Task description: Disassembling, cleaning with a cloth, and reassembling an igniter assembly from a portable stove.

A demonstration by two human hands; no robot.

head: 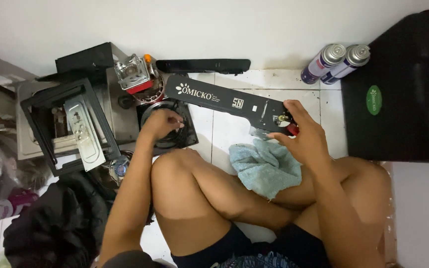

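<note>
I sit cross-legged on a white tiled floor. My right hand (pixel 305 135) grips the right end of a long black stove panel (pixel 224 101) with white printing, near a small metal fitting and a red knob. A light blue cloth (pixel 264 166) lies just under that end, against my leg. My left hand (pixel 161 124) reaches out to the left with curled fingers and rests on a black round burner plate (pixel 171 140). Whether it holds something small is hidden.
A dismantled grey stove body with a black square frame (pixel 63 124) lies at the left, with a metal valve part (pixel 134 73) behind. Two spray cans (pixel 336 62) lean at the wall. A big black case (pixel 398 94) stands right; dark cloth (pixel 55 223) lies lower left.
</note>
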